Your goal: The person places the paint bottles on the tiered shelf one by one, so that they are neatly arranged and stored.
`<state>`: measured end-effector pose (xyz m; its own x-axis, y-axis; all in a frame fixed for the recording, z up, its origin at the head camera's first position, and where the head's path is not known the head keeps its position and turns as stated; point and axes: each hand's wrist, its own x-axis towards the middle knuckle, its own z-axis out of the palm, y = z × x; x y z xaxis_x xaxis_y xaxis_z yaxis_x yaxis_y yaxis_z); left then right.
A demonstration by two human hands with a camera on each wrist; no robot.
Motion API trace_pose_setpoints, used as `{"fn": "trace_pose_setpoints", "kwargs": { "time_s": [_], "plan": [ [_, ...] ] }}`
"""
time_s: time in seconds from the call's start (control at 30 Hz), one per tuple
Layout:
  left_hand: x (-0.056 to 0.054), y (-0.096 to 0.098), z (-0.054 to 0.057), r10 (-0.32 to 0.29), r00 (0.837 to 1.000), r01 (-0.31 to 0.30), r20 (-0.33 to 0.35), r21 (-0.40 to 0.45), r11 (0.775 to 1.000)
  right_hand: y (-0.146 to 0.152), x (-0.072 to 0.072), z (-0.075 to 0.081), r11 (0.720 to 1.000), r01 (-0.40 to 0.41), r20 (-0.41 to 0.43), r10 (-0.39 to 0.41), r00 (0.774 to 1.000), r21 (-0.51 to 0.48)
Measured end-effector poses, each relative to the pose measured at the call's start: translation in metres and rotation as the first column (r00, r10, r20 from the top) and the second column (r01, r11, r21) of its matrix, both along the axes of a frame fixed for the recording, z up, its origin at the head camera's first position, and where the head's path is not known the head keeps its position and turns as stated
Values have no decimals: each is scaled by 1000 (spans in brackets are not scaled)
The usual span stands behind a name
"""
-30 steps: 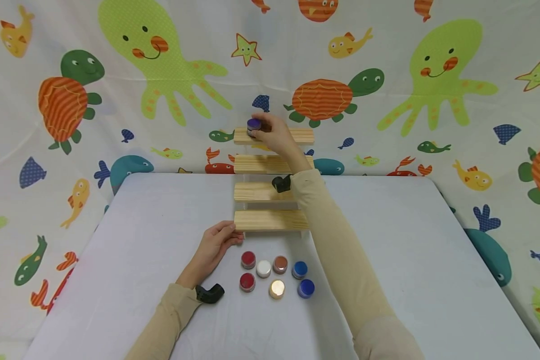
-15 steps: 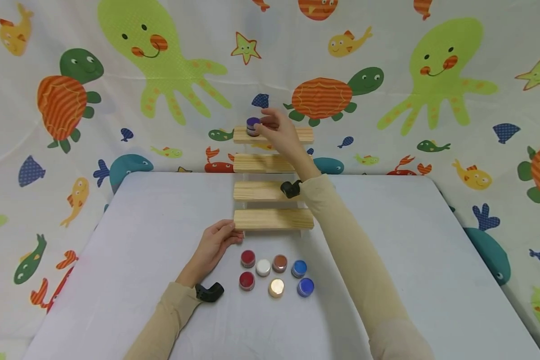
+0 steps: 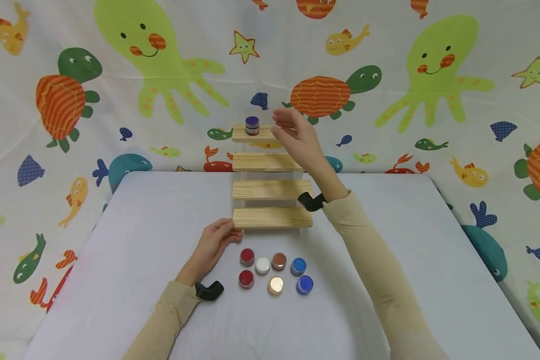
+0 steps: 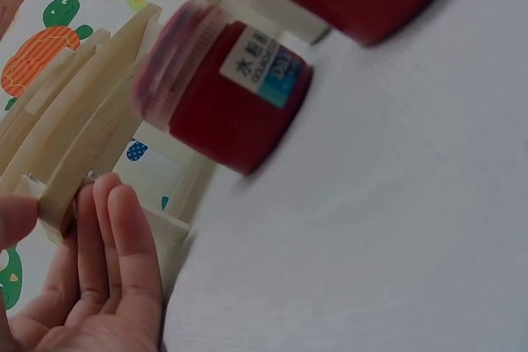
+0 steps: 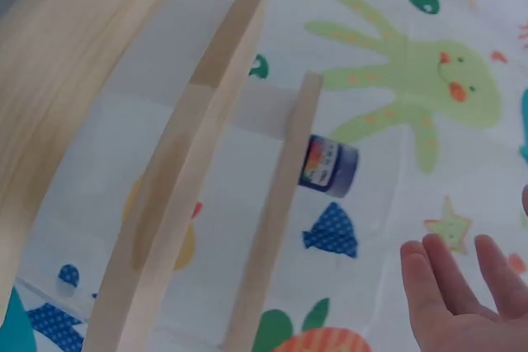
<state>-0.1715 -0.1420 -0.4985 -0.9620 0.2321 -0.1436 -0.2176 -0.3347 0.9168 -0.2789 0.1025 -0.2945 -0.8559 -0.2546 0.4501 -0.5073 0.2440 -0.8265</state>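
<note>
Purple jar (image 3: pixel 252 126) — upright on top shelf (image 3: pixel 266 133); left of right fingers (image 3: pixel 287 116) — apart

Red jar, label: the red jar (image 4: pixel 223 96) in the left wrist view bears a white-and-blue label (image 4: pixel 262 65); its large dark characters begin 水粉, and the next one, near the label's edge, is too blurred to be sure of.
Red jar, small print: a finer line, seemingly Latin capitals, runs beside the large characters, too soft to spell out.
Red jar, blue part: pale marks towards the base, illegible.
Purple jar, right wrist view: on the purple jar (image 5: pixel 337 172), a paper label (image 5: pixel 319 162) with dark characters beside a multicoloured patch, too blurred to read.
Purple jar, head view: the same label shows as a pale band, its print too small to read.
</note>
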Motion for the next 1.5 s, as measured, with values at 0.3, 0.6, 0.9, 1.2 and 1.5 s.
{"fn": "trace_pose_setpoints", "kwargs": {
  "time_s": [0.3, 0.6, 0.9, 1.2, 1.5],
  "plan": [
    [1, 1, 0, 9, 1000, -9, 11, 5, 1000, 17, 53, -4, 988, -155, -111, 155, 982, 1],
    [-1, 1, -2, 8, 1000, -8, 4, 3, 1000, 44, 103, -25, 949, -291, -133, 306, 943, 121],
    [-1, 2, -1, 9, 1000, -9, 4, -12, 1000, 73, 127, -61, 927, -358, 21, 358, 934, 111],
    [0, 3, -1, 7, 1000, -7, 0, -22, 1000, 88, 149, -123, 913, -404, 201, 385, 901, 64],
    [-2, 1, -3, 3, 1000, -4, -5, -27, 1000, 101, 162, -151, 925, -373, 314, 333, 889, 74]
  ]
}}
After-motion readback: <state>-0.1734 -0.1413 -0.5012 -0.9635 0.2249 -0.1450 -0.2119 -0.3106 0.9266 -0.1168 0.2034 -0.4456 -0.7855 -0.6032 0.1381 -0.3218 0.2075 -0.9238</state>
